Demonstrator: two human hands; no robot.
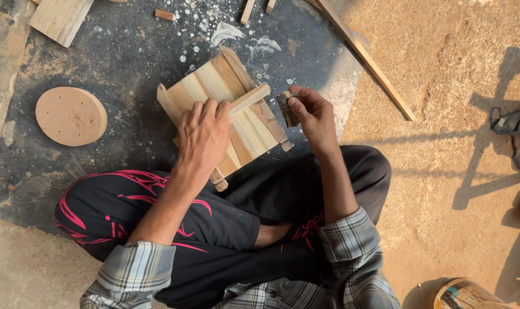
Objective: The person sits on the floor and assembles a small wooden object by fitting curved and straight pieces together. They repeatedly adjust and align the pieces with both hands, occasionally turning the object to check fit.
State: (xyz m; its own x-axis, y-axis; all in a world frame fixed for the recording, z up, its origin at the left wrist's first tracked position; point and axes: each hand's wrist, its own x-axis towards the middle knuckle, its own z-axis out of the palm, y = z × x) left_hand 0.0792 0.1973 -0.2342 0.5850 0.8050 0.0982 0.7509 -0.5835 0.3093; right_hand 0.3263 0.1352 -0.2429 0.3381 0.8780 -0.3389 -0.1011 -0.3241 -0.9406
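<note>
The person wears a plaid shirt in grey, white and dark checks, its long sleeves turned back into thick cuffs below the elbows, so both forearms are bare down to the left hand (204,137) and the right hand (312,116). Below the shirt are loose black trousers (214,229) printed with thin, curling pink-red line patterns, plainest over the thigh beside the left cuff, with a smaller patch beside the right cuff.

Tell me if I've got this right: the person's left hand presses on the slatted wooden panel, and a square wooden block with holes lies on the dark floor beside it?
Not quite. The head view shows the left hand on the slatted wooden panel, but the holed piece on the dark floor is a round disc, not a square block.
</note>
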